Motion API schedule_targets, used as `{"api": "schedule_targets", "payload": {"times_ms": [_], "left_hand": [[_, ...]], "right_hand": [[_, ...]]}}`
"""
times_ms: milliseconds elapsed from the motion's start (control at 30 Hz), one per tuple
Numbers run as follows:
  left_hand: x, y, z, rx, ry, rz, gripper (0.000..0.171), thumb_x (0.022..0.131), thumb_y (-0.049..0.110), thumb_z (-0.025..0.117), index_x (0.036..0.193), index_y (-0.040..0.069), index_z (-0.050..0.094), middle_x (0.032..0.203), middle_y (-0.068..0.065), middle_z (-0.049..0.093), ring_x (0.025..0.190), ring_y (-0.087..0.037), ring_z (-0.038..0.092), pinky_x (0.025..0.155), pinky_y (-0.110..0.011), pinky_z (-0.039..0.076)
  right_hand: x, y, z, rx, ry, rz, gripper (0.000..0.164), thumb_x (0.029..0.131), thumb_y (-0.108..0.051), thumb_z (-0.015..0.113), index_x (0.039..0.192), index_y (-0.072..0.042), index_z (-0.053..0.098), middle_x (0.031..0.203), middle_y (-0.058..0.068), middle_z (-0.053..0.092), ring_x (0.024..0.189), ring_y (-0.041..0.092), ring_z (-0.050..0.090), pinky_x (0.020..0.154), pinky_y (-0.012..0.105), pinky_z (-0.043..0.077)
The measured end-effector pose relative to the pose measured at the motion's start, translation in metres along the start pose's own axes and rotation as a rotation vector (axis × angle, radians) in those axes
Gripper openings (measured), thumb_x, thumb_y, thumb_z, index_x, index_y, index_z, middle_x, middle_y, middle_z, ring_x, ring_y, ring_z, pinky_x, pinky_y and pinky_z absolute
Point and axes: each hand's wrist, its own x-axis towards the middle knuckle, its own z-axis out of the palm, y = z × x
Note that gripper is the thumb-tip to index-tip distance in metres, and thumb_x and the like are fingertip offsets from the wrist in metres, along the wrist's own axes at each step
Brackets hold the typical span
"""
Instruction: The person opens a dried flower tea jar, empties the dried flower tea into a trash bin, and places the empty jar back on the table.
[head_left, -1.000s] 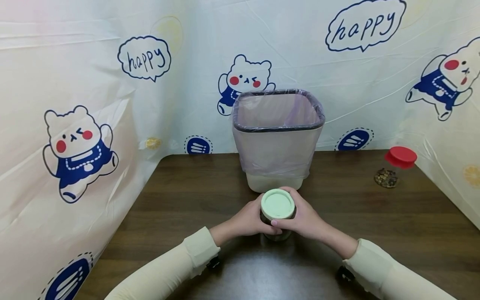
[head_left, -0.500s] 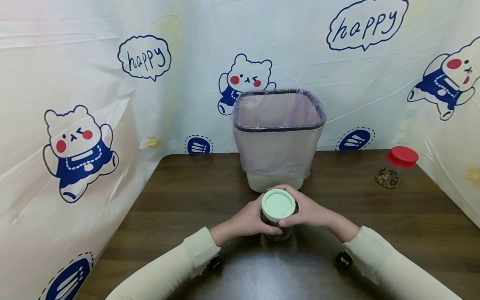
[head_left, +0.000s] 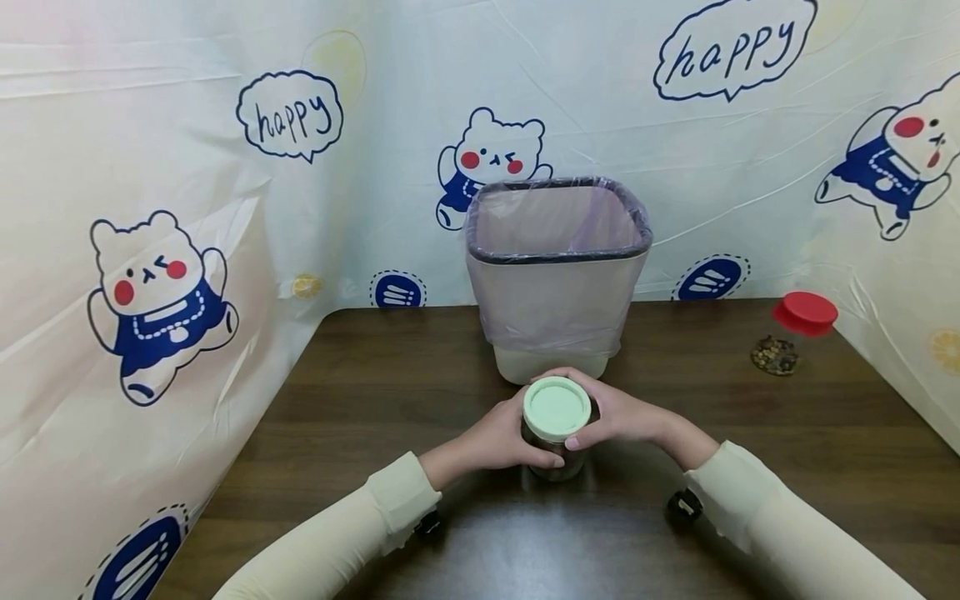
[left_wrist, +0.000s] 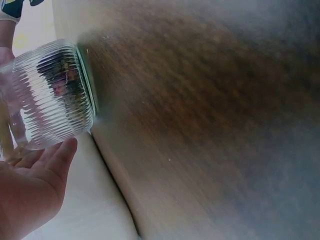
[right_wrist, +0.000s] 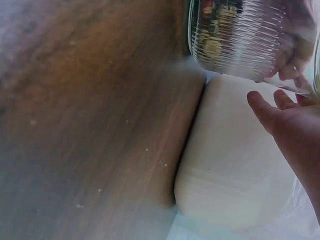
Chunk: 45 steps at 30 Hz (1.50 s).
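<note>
A clear ribbed glass jar point(left_wrist: 50, 100) with a round pale green lid point(head_left: 557, 408) stands upright on the brown table. Dark, mixed dried bits show in its lower part in both wrist views. My left hand point(head_left: 491, 437) grips the jar from the left, its thumb across the front below the lid. From the right, my right hand point(head_left: 622, 417) holds the lid by its edge, thumb at the front right and fingers behind. In the right wrist view, some fingers point(right_wrist: 262, 110) of that hand stand off the glass.
Just behind the jar stands a pale waste bin point(head_left: 558, 308) lined with a thin purplish bag. At the back right is another clear jar with a red lid point(head_left: 806, 312) and dried bits point(head_left: 774, 356) at its bottom. A printed curtain point(head_left: 360, 183) borders the table.
My right thumb has slid to the right along the front of the lid, and that wrist has turned with it. The left hand and the jar have stayed in place.
</note>
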Motion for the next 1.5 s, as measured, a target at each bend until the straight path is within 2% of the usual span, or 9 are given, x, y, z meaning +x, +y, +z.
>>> {"api": "schedule_targets", "payload": {"times_ms": [133,333,700,1100,1267,1500], "left_hand": [[0.001,-0.001,0.000,-0.008,0.003,0.010,0.086,0.069,0.032,0.089,0.139,0.019,0.039,0.124,0.008,0.056,0.111,-0.007,0.054,0.094,-0.030,0.044],[0.001,-0.001,0.001,-0.012,-0.003,0.010,0.087,0.070,0.031,0.088,0.140,0.018,0.039,0.125,0.007,0.056,0.111,-0.007,0.054,0.095,-0.030,0.043],[0.002,-0.003,0.001,0.008,0.005,0.011,0.084,0.070,0.030,0.087,0.138,0.017,0.040,0.124,0.007,0.056,0.110,-0.007,0.054,0.094,-0.029,0.044],[0.002,-0.003,0.001,0.013,0.008,-0.006,0.085,0.071,0.032,0.087,0.140,0.017,0.039,0.126,0.006,0.055,0.113,-0.008,0.053,0.095,-0.031,0.043],[0.002,-0.003,0.002,0.016,0.011,-0.012,0.085,0.071,0.032,0.087,0.140,0.017,0.039,0.127,0.005,0.055,0.113,-0.008,0.053,0.096,-0.031,0.043],[0.002,-0.004,0.002,0.006,0.005,-0.016,0.085,0.071,0.033,0.087,0.140,0.017,0.039,0.126,0.005,0.056,0.113,-0.008,0.053,0.095,-0.031,0.043]], "right_hand": [[-0.005,-0.002,0.004,-0.049,0.070,0.016,0.074,0.079,-0.013,0.079,0.142,-0.013,0.040,0.133,0.006,0.050,0.122,0.024,0.046,0.102,0.035,0.035],[-0.014,-0.008,0.016,-0.152,0.194,-0.008,0.073,0.080,-0.012,0.080,0.141,-0.009,0.040,0.133,0.005,0.051,0.121,0.023,0.047,0.100,0.031,0.039],[-0.017,-0.014,0.037,-0.367,0.399,0.048,0.077,0.074,-0.026,0.086,0.138,-0.012,0.045,0.128,0.005,0.046,0.117,0.021,0.044,0.097,0.047,0.037],[-0.014,-0.014,0.056,-0.408,0.571,0.117,0.084,0.067,-0.030,0.089,0.135,-0.008,0.045,0.125,0.007,0.045,0.114,0.022,0.043,0.094,0.048,0.038],[-0.013,-0.014,0.059,-0.408,0.604,0.134,0.086,0.065,-0.031,0.090,0.134,-0.008,0.045,0.126,0.008,0.045,0.115,0.022,0.043,0.096,0.048,0.037],[-0.012,-0.013,0.057,-0.402,0.586,0.141,0.083,0.067,-0.032,0.089,0.133,-0.008,0.045,0.125,0.008,0.045,0.114,0.023,0.045,0.095,0.048,0.038]]}}
